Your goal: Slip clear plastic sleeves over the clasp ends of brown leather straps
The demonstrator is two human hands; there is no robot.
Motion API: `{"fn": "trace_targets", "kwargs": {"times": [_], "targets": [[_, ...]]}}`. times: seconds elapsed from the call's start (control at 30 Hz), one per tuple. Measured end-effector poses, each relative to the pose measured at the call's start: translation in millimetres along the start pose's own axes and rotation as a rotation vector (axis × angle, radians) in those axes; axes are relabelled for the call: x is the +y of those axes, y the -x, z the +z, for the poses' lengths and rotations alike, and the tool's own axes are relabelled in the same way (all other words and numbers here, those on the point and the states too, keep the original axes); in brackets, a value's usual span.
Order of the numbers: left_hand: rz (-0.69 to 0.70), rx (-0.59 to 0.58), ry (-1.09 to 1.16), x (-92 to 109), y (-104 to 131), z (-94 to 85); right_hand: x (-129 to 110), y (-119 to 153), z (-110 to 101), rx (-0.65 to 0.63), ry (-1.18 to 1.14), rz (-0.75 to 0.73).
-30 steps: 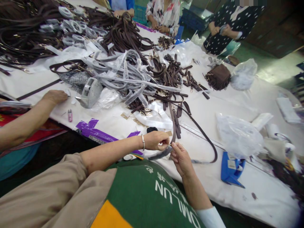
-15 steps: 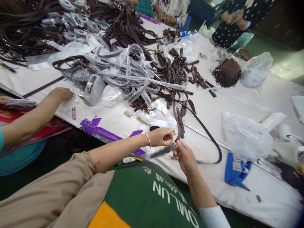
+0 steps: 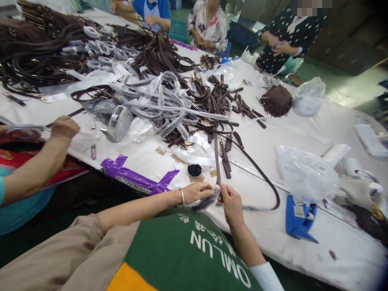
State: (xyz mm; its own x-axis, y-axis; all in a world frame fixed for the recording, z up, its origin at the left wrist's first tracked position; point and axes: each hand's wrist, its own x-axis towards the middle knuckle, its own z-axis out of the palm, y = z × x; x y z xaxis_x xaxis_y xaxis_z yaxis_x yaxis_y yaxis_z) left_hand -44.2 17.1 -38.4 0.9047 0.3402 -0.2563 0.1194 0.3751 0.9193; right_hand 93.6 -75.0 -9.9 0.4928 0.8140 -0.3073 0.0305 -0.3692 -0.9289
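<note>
At the table's near edge my left hand (image 3: 198, 192), with a bracelet on its wrist, is closed on a dark brown strap (image 3: 217, 157) where it enters a clear plastic sleeve (image 3: 207, 201). My right hand (image 3: 230, 202) pinches the same strap at the sleeve's mouth, thumb against fingers. From there the strap runs up to the pile of straps. A curved strap (image 3: 271, 182) loops round on the right, its lower end wrapped in plastic behind my right wrist. Just beyond my left hand lies a small round black thing (image 3: 194, 170).
Plastic-wrapped straps (image 3: 163, 101) and brown straps (image 3: 160, 52) heap across the table. A grey tape dispenser (image 3: 119, 123), pink snips (image 3: 93, 152) and purple tape (image 3: 130, 173) lie left. A blue dispenser (image 3: 300, 218) and plastic bag (image 3: 309, 173) sit right. A co-worker's hand (image 3: 64, 127) is at left.
My left hand has lowered and closed on the sleeved strap end beside my right hand. The strap now hangs straighter from the pile. The view has tilted up, and the co-worker's hand at left has drawn back.
</note>
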Motion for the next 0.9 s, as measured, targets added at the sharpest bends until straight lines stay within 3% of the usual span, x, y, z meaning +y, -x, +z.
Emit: {"fn": "trace_targets", "kwargs": {"times": [0.2, 0.4, 0.53, 0.7, 0.9], "targets": [[0.012, -0.059, 0.102, 8.0, 3.3, 4.9, 2.8, -23.4, -7.5, -0.240, -0.364, 0.241], [0.083, 0.102, -0.031, 15.8, -8.5, 17.2, -5.1, -34.4, -23.6, -0.234, -0.395, 0.147], [0.126, 0.187, -0.440, 27.7, -12.3, 23.2, -0.6, -28.4, -33.5, -0.169, -0.259, 0.073], [0.335, 0.230, -1.017, 35.5, -14.7, 35.9, 1.9, -25.4, -45.0, -0.133, -0.197, 0.057], [0.507, 0.509, -1.322, 39.1, -32.0, 53.1, 4.5, -18.2, -43.9, -0.120, -0.332, 0.011]]}}
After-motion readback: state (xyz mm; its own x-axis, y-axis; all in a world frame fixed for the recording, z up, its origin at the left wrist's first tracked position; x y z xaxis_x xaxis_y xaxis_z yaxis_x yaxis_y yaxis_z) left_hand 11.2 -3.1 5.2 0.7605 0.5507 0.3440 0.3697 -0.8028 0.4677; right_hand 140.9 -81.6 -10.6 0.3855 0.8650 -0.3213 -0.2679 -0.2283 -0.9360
